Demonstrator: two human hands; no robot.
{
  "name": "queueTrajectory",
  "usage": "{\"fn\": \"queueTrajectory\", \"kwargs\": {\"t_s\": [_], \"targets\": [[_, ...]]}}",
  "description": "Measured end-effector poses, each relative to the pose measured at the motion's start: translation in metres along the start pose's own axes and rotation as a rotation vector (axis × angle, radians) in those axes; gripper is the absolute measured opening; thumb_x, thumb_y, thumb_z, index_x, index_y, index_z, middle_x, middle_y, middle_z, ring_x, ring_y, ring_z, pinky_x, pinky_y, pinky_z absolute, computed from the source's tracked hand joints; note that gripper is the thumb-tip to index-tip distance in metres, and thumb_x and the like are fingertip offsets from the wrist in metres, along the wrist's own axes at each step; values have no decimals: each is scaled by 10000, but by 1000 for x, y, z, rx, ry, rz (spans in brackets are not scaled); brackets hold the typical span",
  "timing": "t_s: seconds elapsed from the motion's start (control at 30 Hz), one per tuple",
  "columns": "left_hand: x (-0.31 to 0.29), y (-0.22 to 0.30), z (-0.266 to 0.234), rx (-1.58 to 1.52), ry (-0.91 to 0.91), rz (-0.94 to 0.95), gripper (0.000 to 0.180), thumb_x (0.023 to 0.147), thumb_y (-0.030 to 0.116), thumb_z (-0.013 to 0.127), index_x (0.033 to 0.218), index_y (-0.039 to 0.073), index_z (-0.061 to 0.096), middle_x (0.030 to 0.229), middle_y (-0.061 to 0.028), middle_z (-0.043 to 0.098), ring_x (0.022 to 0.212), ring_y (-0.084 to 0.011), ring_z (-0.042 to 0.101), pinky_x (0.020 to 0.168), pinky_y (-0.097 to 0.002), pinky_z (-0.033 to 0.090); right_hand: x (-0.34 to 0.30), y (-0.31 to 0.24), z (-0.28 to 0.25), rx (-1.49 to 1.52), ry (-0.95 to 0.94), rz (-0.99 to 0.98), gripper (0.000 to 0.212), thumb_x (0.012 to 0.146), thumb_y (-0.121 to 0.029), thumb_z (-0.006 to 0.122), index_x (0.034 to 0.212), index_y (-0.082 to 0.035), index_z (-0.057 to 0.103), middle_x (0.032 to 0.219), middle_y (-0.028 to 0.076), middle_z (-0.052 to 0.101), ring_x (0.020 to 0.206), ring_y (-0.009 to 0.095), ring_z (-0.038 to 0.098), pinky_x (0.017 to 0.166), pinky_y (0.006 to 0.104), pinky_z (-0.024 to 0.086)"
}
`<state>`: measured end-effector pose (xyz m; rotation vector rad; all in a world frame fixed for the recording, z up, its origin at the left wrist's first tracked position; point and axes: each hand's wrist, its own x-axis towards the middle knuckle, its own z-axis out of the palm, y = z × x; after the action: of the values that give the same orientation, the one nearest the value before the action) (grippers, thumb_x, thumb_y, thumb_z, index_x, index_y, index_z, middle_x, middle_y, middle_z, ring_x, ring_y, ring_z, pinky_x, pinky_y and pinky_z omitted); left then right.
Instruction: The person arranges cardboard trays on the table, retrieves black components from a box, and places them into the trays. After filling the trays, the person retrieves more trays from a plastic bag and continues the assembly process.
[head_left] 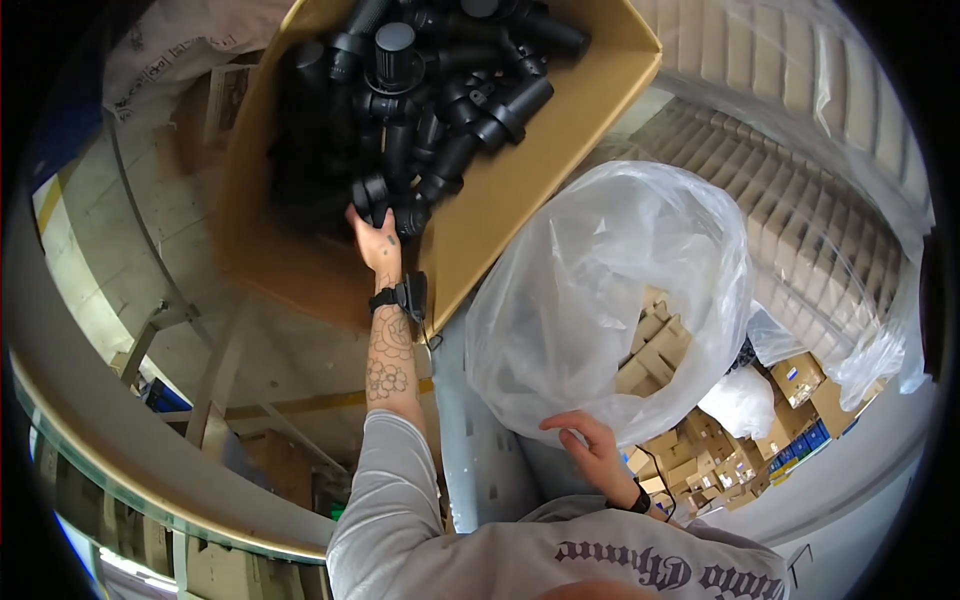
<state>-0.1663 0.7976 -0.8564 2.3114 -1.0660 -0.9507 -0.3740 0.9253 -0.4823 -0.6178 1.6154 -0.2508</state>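
Stacked brown cartons [800,240] under clear film fill the background well off beyond the right hand, and a pale floor [150,230] stretches out to the left of the left hand. Farther right of the right hand, smaller cardboard boxes [715,450] lie crowded together near a white plastic bundle [740,402]. Ahead of both hands stands a large open cardboard box [535,195], tilted in view, heaped with black cylindrical parts [455,155]. Reaching into its near end, the left hand [380,245] has thumb and fingers set against a black ribbed part [370,193]; its fingertips are hidden, so whether they pinch it firmly cannot be told. Dark bands circle both wrists. Lower and to the right, the right hand [590,455] is loosely bent, fingers apart with nothing visible between them, at the near edge of a translucent plastic bag [540,290]; contact with it is unclear. Between the forearms runs a grey surface [465,430].
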Motion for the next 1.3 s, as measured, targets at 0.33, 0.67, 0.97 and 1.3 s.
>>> {"fn": "queueTrajectory", "kwargs": {"t_s": [0.33,0.67,0.97,1.3], "targets": [[9,14,-39,-1450,-386,-1074,374,814,-31,578,1114,155,451,842,-64,560,685,-110,538,430,-183,400,-13,-1,-8,50,52,-40,227,815,26,475,981,-21,622,954,90,634,893,195,595,803,276,443],[74,26,-5,-1374,405,-633,174,792,69,561,955,120,597,920,-138,577,790,-286,556,687,-400,554,-20,-15,-12,99,36,-86,218,841,7,454,984,-10,618,954,76,628,901,172,566,802,264,415],[93,135,8,-1109,456,-645,832,696,194,757,1323,172,211,1245,-165,297,1015,-277,454,731,-359,572,-16,-7,-18,102,88,-69,211,821,26,472,965,-9,623,944,90,634,878,190,585,790,275,440],[191,69,58,-771,273,-422,596,764,115,612,1275,166,309,1229,-180,437,957,-334,549,785,-438,510,-17,6,-24,165,84,-58,209,850,5,461,986,-3,620,970,66,625,894,145,552,795,257,413]]}}
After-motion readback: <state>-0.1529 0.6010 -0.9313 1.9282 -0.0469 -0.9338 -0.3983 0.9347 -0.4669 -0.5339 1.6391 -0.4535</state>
